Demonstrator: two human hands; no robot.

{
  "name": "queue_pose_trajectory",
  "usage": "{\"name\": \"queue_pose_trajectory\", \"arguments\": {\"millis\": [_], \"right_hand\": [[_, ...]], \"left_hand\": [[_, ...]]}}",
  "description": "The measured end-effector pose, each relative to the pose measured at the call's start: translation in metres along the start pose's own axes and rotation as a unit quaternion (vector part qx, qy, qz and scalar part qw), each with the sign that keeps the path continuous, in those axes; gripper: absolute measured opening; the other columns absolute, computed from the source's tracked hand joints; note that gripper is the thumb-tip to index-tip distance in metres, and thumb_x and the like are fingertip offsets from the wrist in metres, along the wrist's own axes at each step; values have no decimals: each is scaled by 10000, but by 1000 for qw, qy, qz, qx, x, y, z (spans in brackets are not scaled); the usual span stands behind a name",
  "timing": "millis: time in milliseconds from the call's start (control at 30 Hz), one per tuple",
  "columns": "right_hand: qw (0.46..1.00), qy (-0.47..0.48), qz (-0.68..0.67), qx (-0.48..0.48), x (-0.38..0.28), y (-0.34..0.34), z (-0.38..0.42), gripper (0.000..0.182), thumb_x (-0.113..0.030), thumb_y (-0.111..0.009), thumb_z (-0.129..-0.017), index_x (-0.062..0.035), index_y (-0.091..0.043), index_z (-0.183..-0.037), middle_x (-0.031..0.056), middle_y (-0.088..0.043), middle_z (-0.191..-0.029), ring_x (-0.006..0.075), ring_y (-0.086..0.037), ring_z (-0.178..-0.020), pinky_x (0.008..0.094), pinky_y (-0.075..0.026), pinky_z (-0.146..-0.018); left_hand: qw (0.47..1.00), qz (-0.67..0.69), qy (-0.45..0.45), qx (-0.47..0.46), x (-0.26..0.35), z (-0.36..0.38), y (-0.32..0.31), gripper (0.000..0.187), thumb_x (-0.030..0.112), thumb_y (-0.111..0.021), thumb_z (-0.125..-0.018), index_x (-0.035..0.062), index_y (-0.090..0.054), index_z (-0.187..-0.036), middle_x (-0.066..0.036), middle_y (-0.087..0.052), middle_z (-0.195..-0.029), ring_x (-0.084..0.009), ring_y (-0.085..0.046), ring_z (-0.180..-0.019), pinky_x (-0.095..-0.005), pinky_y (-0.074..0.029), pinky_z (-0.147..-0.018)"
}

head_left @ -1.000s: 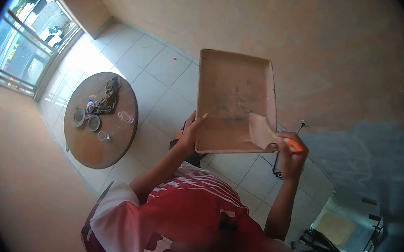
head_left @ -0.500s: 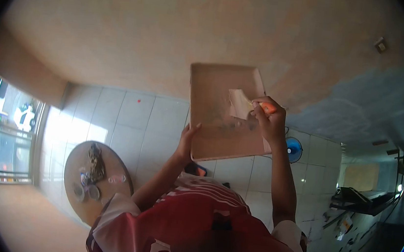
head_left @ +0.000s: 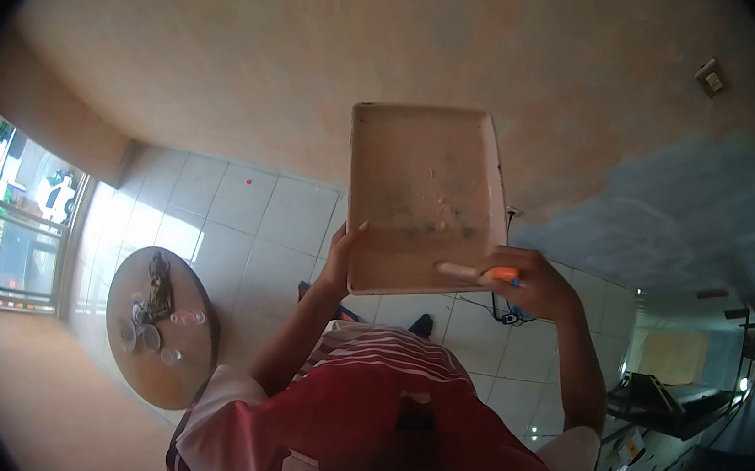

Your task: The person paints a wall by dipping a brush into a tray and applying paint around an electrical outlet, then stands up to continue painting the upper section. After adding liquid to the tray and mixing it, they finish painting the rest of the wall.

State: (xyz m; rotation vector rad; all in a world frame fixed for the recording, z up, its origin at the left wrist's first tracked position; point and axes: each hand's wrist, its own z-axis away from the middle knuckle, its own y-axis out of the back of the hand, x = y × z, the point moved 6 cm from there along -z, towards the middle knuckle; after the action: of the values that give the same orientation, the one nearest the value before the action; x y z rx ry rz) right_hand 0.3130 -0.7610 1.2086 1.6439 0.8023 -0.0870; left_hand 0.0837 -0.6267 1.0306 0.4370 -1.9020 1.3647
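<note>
My left hand (head_left: pixel 339 254) grips the left edge of a shallow rectangular tray (head_left: pixel 433 140), its thumb over the rim. The tray tilts up in front of me, its inside smeared with a pinkish-beige coating and darker streaks. In my right hand (head_left: pixel 525 279) is an orange-handled putty knife (head_left: pixel 461 270), fingers closed round the handle. Its beige-coated blade lies over the tray's lower right part and shows nearly edge-on. The right fingers hide part of the handle and the tray's corner.
A patchy beige wall (head_left: pixel 258 57) with a grey area rises ahead, bearing a switch (head_left: pixel 711 79). A round table (head_left: pixel 164 383) with cups and a cloth-like bundle stands left on the tiled floor (head_left: pixel 247 249). Black cables (head_left: pixel 507 318) lie at right.
My right hand has moved down and right with the putty knife, from the tray's middle to its lower right corner. The blade has turned from broad side to nearly edge-on.
</note>
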Motion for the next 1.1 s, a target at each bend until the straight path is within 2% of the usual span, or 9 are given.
{"name": "queue_pose_trajectory", "arguments": {"millis": [67,233,367,500,733,800,900,967,1100], "right_hand": [[993,55,-28,-96,-37,-8,-9,171,-67,-728,-850,-53,-685,-1015,70,-699,-937,199,-669,-861,333,-516,-788],[992,102,-48,-63,-91,21,-64,134,-147,-701,-909,-56,-667,-1001,72,-682,-943,214,-664,-826,351,-510,-751],[993,59,4,-105,-62,60,-75,126,-153,-703,-910,-63,-668,-990,71,-674,-900,215,-660,-806,347,-506,-741],[985,87,-21,-146,-59,35,-98,113,-148,-703,-908,-68,-666,-979,76,-668,-871,222,-656,-789,350,-504,-724],[989,123,-66,-54,-12,25,-128,109,-116,-692,-905,-52,-666,-989,84,-653,-868,224,-648,-794,364,-488,-712],[992,17,-32,-123,3,28,-108,116,-103,-691,-897,-45,-663,-994,90,-651,-872,225,-657,-812,362,-494,-729],[986,106,-37,-127,-18,5,-121,115,-102,-695,-891,-44,-660,-984,91,-647,-863,230,-658,-813,361,-498,-729],[987,110,-46,-106,-9,-14,-145,120,-95,-699,-879,-45,-669,-984,79,-665,-891,224,-662,-826,357,-506,-752],[994,73,-58,-58,25,3,-151,129,-76,-712,-868,-49,-686,-992,65,-683,-924,214,-670,-857,358,-516,-776]], "left_hand": [[1000,-11,-15,20,8,17,-19,488,286,-578,-986,9,-467,-1373,-152,-597,-1233,-257,-622,-1097,-380,-522,-921],[999,18,-32,16,59,33,-42,481,273,-580,-982,-2,-473,-1362,-151,-601,-1221,-252,-623,-1094,-375,-525,-916],[999,30,-19,36,73,-15,-42,473,246,-581,-980,-6,-470,-1365,-151,-600,-1223,-251,-623,-1094,-377,-522,-926],[998,28,-19,47,62,-46,-43,478,240,-583,-980,-10,-465,-1370,-153,-595,-1230,-250,-623,-1099,-379,-520,-933],[1000,-2,0,31,61,-79,-27,523,273,-591,-988,-18,-444,-1396,-157,-586,-1262,-244,-596,-1143,-368,-496,-963],[999,10,17,41,51,-83,-27,528,280,-591,-990,-22,-443,-1397,-157,-587,-1265,-242,-591,-1149,-363,-487,-973],[999,21,23,32,39,-97,-21,539,287,-591,-993,-23,-438,-1406,-156,-586,-1271,-244,-592,-1152,-364,-486,-981],[1000,4,13,-20,36,-107,-15,543,283,-590,-992,-11,-429,-1419,-161,-583,-1279,-253,-593,-1165,-382,-497,-985],[999,-23,27,-21,44,-120,-4,534,277,-591,-991,-11,-434,-1412,-163,-584,-1272,-258,-598,-1161,-388,-503,-978]]}}
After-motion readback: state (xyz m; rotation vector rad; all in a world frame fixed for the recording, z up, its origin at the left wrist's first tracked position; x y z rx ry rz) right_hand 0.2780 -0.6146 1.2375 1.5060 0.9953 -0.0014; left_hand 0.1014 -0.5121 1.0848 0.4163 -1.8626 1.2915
